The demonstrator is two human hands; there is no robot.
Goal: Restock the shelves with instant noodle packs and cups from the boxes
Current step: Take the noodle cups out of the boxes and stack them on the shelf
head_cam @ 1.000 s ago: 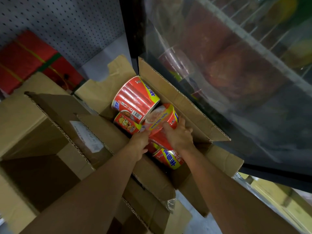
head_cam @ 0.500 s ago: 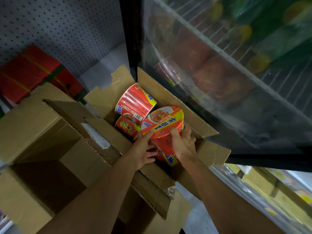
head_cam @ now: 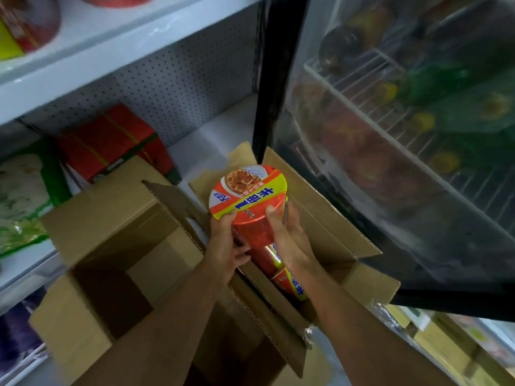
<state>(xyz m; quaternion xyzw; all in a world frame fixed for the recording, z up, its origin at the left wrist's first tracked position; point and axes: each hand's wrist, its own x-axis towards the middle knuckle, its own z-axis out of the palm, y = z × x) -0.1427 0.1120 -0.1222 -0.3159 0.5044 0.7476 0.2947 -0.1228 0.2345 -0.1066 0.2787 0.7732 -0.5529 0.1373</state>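
Observation:
A red instant noodle cup [head_cam: 249, 201] with a yellow band and blue lettering is held up over an open cardboard box [head_cam: 328, 232]. My left hand [head_cam: 227, 246] grips its left side, thumb on the rim. My right hand [head_cam: 289, 235] grips its right side, fingers curled round the wall. More red cups [head_cam: 287, 282] lie in the box beneath, partly hidden by my right wrist. White shelves [head_cam: 92, 51] with a pegboard back rise behind the boxes.
A second open cardboard box [head_cam: 111, 246] stands left of the first. Red packs [head_cam: 111, 143] and green-white bags [head_cam: 22, 201] sit on the lower shelf. A glass-door fridge [head_cam: 404, 135] with a black frame stands right. Red cups [head_cam: 28, 20] sit on the upper shelf.
Both hands have lifted the noodle cup up out of the box, lid now facing me. The view has tilted up, showing the shelves above.

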